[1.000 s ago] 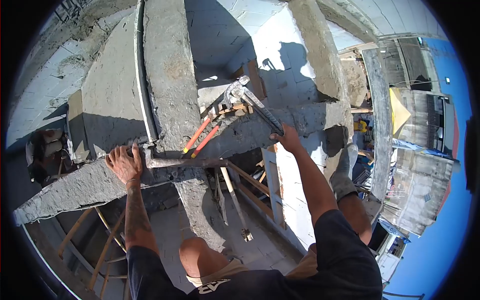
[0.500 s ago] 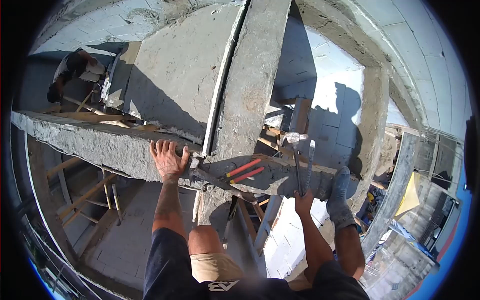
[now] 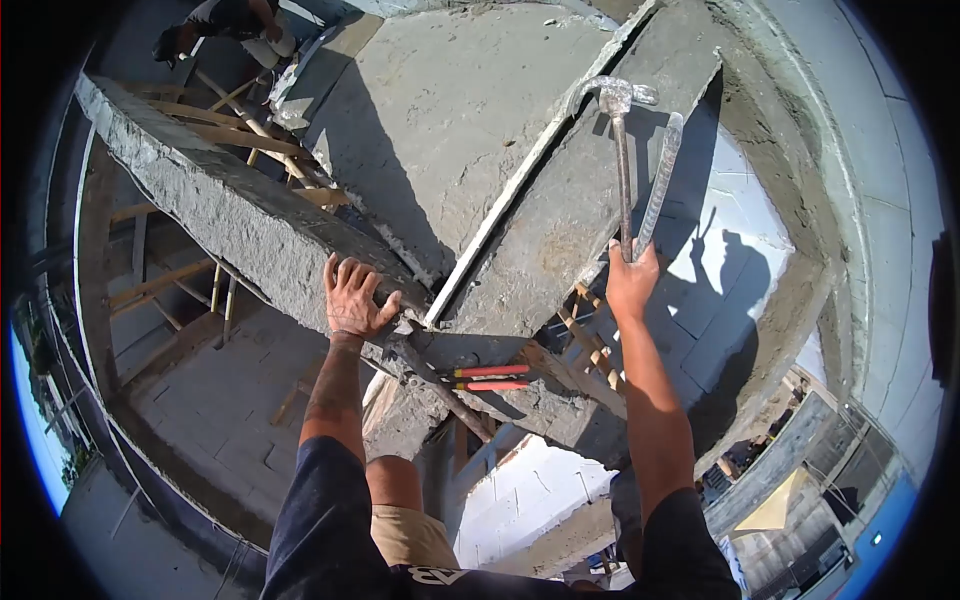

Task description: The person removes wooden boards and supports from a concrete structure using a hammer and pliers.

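Observation:
My left hand (image 3: 355, 298) lies with its fingers spread on a rough concrete beam (image 3: 215, 215). My right hand (image 3: 633, 283) is raised and closed around two tools. One is a claw hammer (image 3: 622, 150), head up; the other is a grey, flat-looking metal bar (image 3: 661, 185) beside its handle. Near my left hand, what looks like a second hammer (image 3: 440, 385) lies across the beam junction. Beside it rests a tool with two red handles (image 3: 490, 378), its jaws not clearly visible.
A concrete slab (image 3: 440, 110) stretches ahead, next to a wide concrete beam (image 3: 560, 230). Wooden props (image 3: 245, 120) show in the gaps below. Deep openings with light block walls (image 3: 735, 270) lie on both sides. Another person (image 3: 235, 25) crouches at the upper left.
My right hand has moved up and forward with the hammer and bar. The view has turned, and my right foot is no longer visible on the beam. My left hand still rests on the concrete.

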